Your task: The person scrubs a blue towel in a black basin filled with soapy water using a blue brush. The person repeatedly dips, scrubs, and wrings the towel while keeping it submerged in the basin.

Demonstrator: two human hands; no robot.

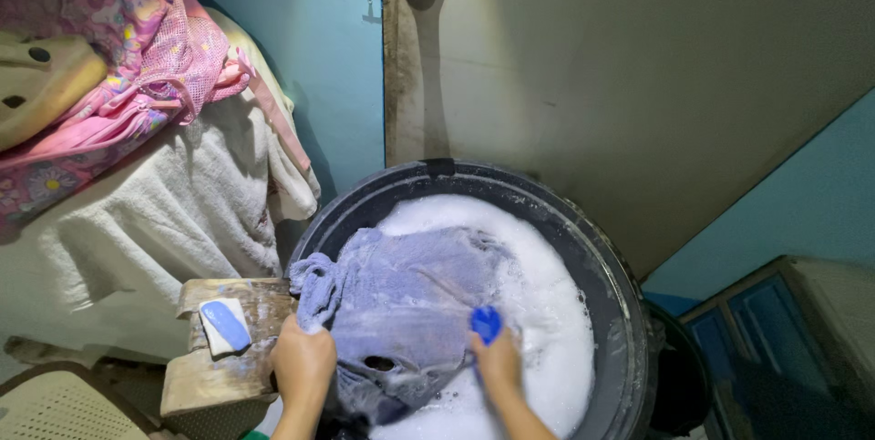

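Left hand (303,363) grips the wet purple cloth (406,308); right hand (498,363) holds a blue brush (486,322) on it.

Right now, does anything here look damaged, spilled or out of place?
One thing: the purple-grey cloth in the black tub has a dark hole near its lower edge, between the left hand and the right hand, which grips a blue brush. No suds look spilled.

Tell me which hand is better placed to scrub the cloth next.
The right hand: it already holds the blue brush against the wet purple cloth in the soapy tub. The left hand grips the cloth's bunched edge beside the wooden board, pinning it.
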